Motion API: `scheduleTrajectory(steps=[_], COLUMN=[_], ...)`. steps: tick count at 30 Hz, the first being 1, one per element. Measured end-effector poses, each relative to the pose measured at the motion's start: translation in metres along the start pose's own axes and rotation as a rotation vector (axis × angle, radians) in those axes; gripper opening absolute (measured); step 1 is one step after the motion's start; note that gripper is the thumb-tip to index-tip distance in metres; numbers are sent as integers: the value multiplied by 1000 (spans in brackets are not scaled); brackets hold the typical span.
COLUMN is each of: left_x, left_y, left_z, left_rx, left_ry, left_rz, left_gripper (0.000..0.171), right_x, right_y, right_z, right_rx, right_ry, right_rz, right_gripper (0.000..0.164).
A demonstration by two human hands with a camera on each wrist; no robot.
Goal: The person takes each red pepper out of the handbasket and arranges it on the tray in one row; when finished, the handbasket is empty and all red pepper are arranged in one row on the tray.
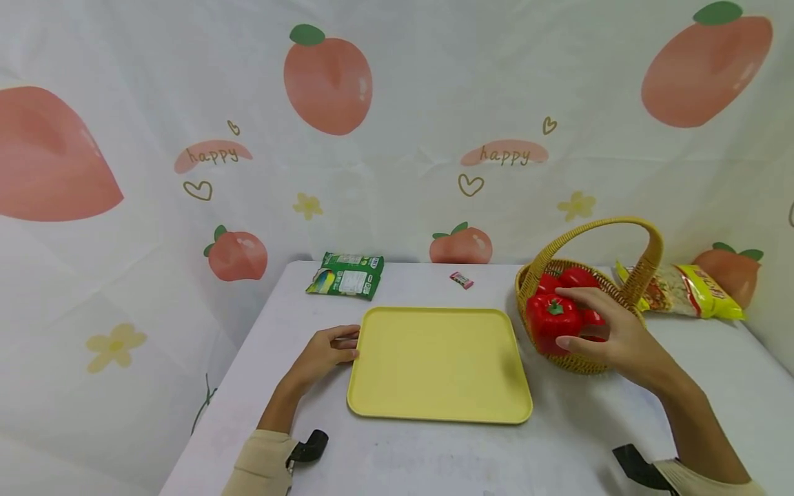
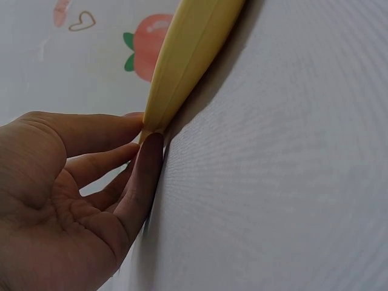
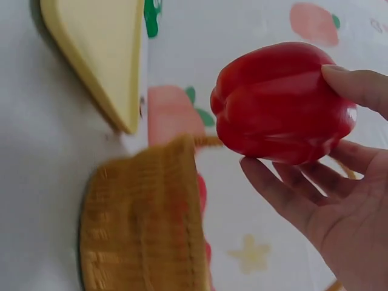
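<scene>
Red pepper [image 1: 554, 325] in right hand [image 1: 614, 337] | above basket [image 3: 142, 224] | left hand [image 1: 325, 355] pinching tray [image 1: 440, 365] edge

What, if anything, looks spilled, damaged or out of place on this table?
Nothing stands out. The yellow tray is bare, the wicker basket stands upright with red items inside, and the right grip holds a red pepper. No spill or damage shows on the table.

Fruit-printed cloth [image 1: 391, 186] backs a white table [image 1: 434, 455].
</scene>
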State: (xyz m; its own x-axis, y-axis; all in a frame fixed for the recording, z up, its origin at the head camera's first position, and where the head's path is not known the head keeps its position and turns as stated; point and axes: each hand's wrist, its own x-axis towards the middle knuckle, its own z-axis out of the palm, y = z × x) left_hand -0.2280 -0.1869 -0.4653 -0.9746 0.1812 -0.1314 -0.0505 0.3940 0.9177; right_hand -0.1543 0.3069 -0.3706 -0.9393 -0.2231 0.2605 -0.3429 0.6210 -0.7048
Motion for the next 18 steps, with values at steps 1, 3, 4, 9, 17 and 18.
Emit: scheduleTrajectory(steps=[1,3,4,9,17,18], left_x=[0,0,0,-1,-2,-2], left_y=[0,1,1,2,2,2], left_z=[0,0,0,1,0,0], left_rx=[-2,-5,-4,6,10,10], left_ry=[0,-3,-3,4,7,7], left_rz=[-1,2,1,-12,-22,-23], left_gripper=[53,53,53,53,52,52], right_x=[3,8,11,27,52,55], right_y=[-3,-7,-9,-14,-24,-25], right_z=[5,14,19,44,81,86], right_rx=[21,56,67,73,150,164], right_ry=[-8,-24,-30,-58,-131,-142], right_rz=[-11,-28,-35,-57,-34,-31], right_gripper=[72,72,72,75,76,76])
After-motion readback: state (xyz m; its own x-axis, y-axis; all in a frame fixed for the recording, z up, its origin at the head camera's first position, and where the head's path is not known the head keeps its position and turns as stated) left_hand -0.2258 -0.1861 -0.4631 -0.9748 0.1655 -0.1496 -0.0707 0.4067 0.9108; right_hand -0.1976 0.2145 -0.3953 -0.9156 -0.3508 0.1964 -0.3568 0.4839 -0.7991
